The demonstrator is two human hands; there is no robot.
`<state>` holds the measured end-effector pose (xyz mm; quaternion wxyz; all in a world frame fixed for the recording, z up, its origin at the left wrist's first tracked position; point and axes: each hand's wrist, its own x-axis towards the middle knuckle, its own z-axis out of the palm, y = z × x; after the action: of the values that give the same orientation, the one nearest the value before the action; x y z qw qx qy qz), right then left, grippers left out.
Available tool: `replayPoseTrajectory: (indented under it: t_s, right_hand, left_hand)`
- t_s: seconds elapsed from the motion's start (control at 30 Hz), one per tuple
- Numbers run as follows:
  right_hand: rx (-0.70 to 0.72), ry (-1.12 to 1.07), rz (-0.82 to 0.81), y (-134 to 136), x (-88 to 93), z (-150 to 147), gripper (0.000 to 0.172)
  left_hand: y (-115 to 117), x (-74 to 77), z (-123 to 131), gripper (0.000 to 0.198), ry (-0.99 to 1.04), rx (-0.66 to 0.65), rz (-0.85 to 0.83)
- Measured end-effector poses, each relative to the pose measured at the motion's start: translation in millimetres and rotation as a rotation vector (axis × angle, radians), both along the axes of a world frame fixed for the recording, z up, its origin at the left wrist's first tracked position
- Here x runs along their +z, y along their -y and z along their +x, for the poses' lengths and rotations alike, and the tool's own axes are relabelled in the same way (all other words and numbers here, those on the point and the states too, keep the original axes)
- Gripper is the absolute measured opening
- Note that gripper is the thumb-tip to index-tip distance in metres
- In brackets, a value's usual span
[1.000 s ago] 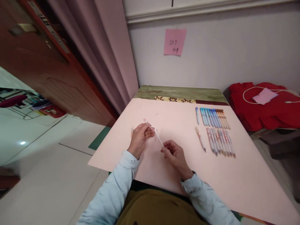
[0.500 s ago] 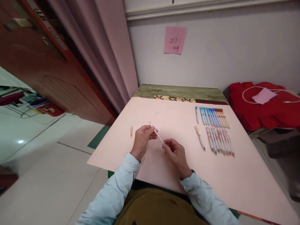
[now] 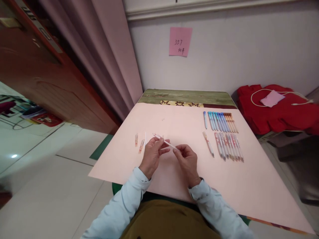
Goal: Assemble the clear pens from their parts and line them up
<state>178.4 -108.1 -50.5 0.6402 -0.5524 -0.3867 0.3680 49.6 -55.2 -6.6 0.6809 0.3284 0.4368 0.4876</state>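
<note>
Between my hands, above the pink-covered table (image 3: 174,122), a thin whitish stick like a pen refill (image 3: 169,144) slants down to the right. My left hand (image 3: 152,153) pinches its upper part. The fingertips of my right hand (image 3: 186,161) hold its lower end. Left of my left hand lie two small clear pieces with orange print, one farther left (image 3: 136,140) and one nearer (image 3: 141,146), beside a thin white stick (image 3: 146,137). On the right a single patterned pen (image 3: 208,144) lies apart from a row of similar clear pens (image 3: 228,146).
Behind the clear pens is a row of blue and brown pens (image 3: 222,122), with one blue pen (image 3: 205,119) to its left. A red cloth (image 3: 279,116) with a white cable is beyond the right edge. A pink note (image 3: 179,42) is on the wall.
The held stick has tilted flatter, and the fingers of my left hand have spread a little. The view has shifted slightly right, showing more of the small pieces beside my left hand.
</note>
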Motion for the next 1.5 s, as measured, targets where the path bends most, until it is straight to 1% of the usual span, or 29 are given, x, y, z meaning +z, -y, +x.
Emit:
replayPoseTrajectory:
  t_s: [0.2, 0.37, 0.4, 0.5, 0.57, 0.63, 0.67, 0.73, 0.77, 0.87, 0.93, 0.97, 1.07, 1.1, 1.2, 1.27, 1.37, 1.4, 1.5]
  right_hand:
    - [0.019, -0.016, -0.047, 0.8, 3.5, 1.3, 0.030]
    - [0.080, -0.022, -0.125, 0.7, 2.0, 2.3, 0.050]
    - [0.089, -0.024, -0.124, 0.4, 1.3, 2.3, 0.050]
    - [0.087, -0.024, -0.058, -0.6, 0.0, 1.9, 0.040]
    - [0.084, -0.015, -0.017, -0.4, 0.2, 1.2, 0.040]
    - [0.119, -0.011, -0.039, 0.4, 0.5, 0.6, 0.035]
    - [0.141, -0.019, -0.072, 0.9, 0.5, 0.4, 0.038]
    - [0.177, -0.034, -0.137, 1.6, 0.2, 0.2, 0.050]
    - [0.183, -0.034, -0.147, 1.7, 0.0, 0.3, 0.052]
    - [0.137, 0.013, -0.084, 1.3, -0.4, 0.6, 0.041]
    - [0.123, 0.028, -0.055, 1.2, -0.6, 0.7, 0.038]
    - [0.133, 0.020, -0.068, 1.2, -0.8, 0.7, 0.038]
    - [0.200, -0.015, -0.136, 1.6, -1.8, 0.3, 0.052]
    - [0.202, -0.015, -0.137, 1.6, -2.0, 0.2, 0.052]
    - [0.166, 0.025, -0.076, 1.4, -2.0, 0.0, 0.042]
    - [0.172, 0.021, -0.080, 1.5, -1.6, -0.2, 0.040]
    - [0.225, -0.027, -0.137, 1.9, -1.5, -0.4, 0.052]
    - [0.222, -0.031, -0.132, 1.9, -1.5, -0.4, 0.051]
    - [0.159, 0.031, -0.064, 1.6, -1.8, -0.1, 0.040]
  left_hand:
    - [3.3, 4.3, 5.6, 0.028, 0.010, 0.009, 0.005]
    - [4.3, 4.5, 6.7, 0.031, 0.009, 0.009, 0.026]
    - [3.5, 4.5, 6.0, 0.031, 0.007, 0.012, 0.034]
    - [-0.1, 6.1, 2.1, 0.032, -0.011, 0.035, 0.066]
    - [-1.9, 7.8, -0.7, 0.031, -0.030, 0.046, 0.079]
    - [-2.4, 9.0, -2.7, 0.031, -0.051, 0.039, 0.077]
    - [-2.3, 9.1, -3.2, 0.032, -0.061, 0.031, 0.073]
    - [-1.6, 8.9, -3.7, 0.032, -0.073, 0.012, 0.066]
    - [-1.3, 8.7, -3.7, 0.032, -0.075, 0.005, 0.066]
    - [-0.6, 9.0, -3.5, 0.032, -0.078, 0.001, 0.070]
    - [-0.4, 9.9, -3.4, 0.032, -0.086, 0.001, 0.071]
    - [-0.4, 10.3, -3.4, 0.032, -0.091, -0.002, 0.071]
    - [-0.2, 10.9, -3.4, 0.032, -0.100, -0.012, 0.074]
    - [-0.2, 10.8, -3.5, 0.033, -0.100, -0.012, 0.075]
    - [-0.1, 10.9, -3.6, 0.033, -0.098, -0.005, 0.076]
    - [0.0, 11.4, -3.4, 0.033, -0.106, -0.013, 0.074]
    - [0.0, 12.3, -2.9, 0.033, -0.120, -0.033, 0.080]
    - [-0.1, 12.4, -2.7, 0.033, -0.121, -0.036, 0.081]
    - [-0.4, 12.1, -2.7, 0.033, -0.116, -0.034, 0.081]
